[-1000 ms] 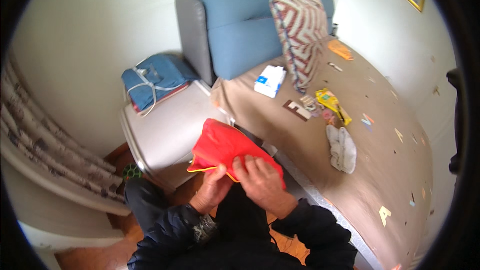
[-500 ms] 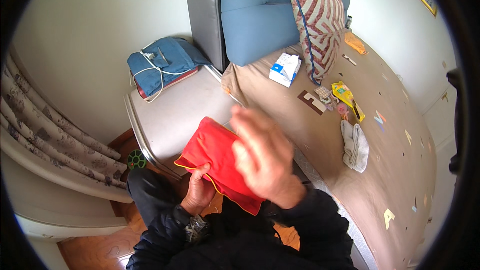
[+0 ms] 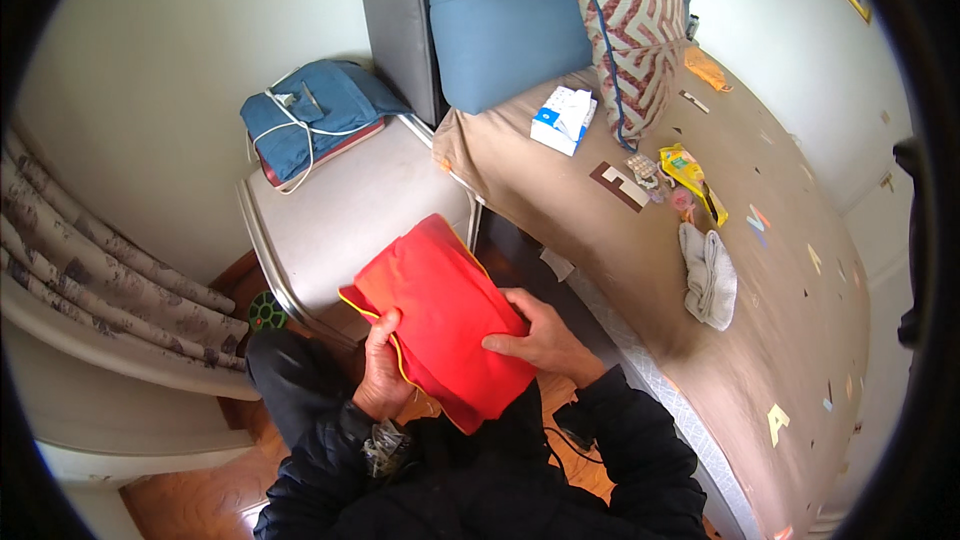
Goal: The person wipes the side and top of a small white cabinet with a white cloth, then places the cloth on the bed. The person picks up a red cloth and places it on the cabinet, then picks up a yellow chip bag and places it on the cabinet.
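A folded red cloth (image 3: 430,315) with yellow edging is held in front of me, above my lap. My left hand (image 3: 384,370) grips its near left edge, thumb on top and the other fingers hidden underneath. On the right side, my right hand (image 3: 545,335) holds the cloth's edge, its thumb lying on the red face and its index finger along the border. The cloth's underside cannot be seen.
Left of the bed (image 3: 650,270) stands a pale bedside cabinet (image 3: 350,210) bearing a blue cloth bundle (image 3: 315,110) and white cord. A tissue box (image 3: 563,120), yellow packet (image 3: 690,175), grey towel (image 3: 708,275) and patterned pillow (image 3: 635,40) lie on the bed. A curtain (image 3: 90,270) hangs at left.
My right hand, raised and blurred over the cloth before, has come down onto its right edge. The left hand keeps its hold. The view has shifted slightly.
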`<state>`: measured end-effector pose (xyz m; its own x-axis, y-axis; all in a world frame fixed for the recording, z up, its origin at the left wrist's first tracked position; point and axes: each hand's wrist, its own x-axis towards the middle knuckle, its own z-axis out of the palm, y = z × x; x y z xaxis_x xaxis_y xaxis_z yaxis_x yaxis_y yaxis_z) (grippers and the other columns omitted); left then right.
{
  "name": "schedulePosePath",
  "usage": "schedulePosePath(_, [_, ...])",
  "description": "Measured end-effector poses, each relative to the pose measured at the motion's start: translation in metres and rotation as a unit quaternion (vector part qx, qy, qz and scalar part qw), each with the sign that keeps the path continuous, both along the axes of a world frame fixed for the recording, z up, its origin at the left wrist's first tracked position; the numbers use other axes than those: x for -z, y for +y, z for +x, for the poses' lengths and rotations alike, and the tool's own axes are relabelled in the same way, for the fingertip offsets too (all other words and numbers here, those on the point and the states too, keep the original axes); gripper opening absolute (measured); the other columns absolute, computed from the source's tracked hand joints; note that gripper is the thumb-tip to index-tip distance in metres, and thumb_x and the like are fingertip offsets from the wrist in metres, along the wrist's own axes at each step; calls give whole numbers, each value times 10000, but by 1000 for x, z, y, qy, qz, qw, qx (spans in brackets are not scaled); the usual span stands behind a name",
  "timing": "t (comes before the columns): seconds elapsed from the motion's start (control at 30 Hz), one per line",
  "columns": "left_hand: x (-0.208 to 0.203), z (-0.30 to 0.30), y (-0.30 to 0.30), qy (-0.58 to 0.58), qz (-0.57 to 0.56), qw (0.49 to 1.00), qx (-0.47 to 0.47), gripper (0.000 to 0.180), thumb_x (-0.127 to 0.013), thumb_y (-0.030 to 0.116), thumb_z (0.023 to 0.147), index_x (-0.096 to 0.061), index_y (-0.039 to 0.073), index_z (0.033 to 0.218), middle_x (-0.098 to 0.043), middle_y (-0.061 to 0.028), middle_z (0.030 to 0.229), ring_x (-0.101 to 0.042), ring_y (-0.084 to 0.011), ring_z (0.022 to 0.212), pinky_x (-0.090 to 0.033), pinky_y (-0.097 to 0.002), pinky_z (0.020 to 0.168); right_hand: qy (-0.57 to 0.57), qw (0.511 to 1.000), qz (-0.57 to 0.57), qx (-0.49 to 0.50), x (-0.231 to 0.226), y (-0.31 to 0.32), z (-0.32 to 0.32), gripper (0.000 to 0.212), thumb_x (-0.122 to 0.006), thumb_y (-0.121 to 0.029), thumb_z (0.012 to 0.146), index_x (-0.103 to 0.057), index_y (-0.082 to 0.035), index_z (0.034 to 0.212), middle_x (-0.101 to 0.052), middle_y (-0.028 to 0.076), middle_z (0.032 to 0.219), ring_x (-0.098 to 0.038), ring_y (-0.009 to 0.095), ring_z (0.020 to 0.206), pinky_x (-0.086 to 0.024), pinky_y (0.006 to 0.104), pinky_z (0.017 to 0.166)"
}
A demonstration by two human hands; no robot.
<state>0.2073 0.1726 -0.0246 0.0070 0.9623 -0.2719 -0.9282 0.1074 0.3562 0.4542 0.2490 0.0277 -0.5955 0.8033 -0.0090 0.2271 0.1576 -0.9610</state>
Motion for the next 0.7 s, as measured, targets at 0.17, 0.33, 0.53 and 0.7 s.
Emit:
schedulePosePath(0.17, [-8,0,3,106,0,994,-25,565,-710,210,971,-511,44,1473,-634,-117,1413,-606,-290,1311,-493,-474,1130,56,994,86,32,-23,6,-11,388,-748,-79,910,-648,15,1272,-725,92,1138,-685,145,1065,-541,323,937])
schedulePosePath(0.33, [5,4,7,79,-81,994,8,501,-717,186,960,-564,46,1415,-664,-109,1366,-637,-287,1264,-507,-469,1113,-155,931,313,107,-44,25,-3,393,-705,-112,923,-648,-12,1299,-707,174,1229,-707,305,1097,-560,369,925])
schedulePosePath(0.53, [13,4,12,75,-70,995,-12,440,-698,148,971,-591,43,1385,-679,-105,1342,-642,-281,1249,-514,-463,1102,-71,869,403,278,-40,9,-24,340,-710,-98,903,-675,-53,1238,-692,178,1222,-669,376,1106,-542,458,936])
schedulePosePath(0.7, [14,-5,13,92,-49,994,-25,415,-702,152,976,-609,35,1364,-685,-105,1331,-645,-277,1239,-513,-465,1098,-118,783,558,-246,19,-59,-43,347,-667,-170,873,-687,-77,1206,-670,122,1257,-622,323,1250,-495,495,1082])
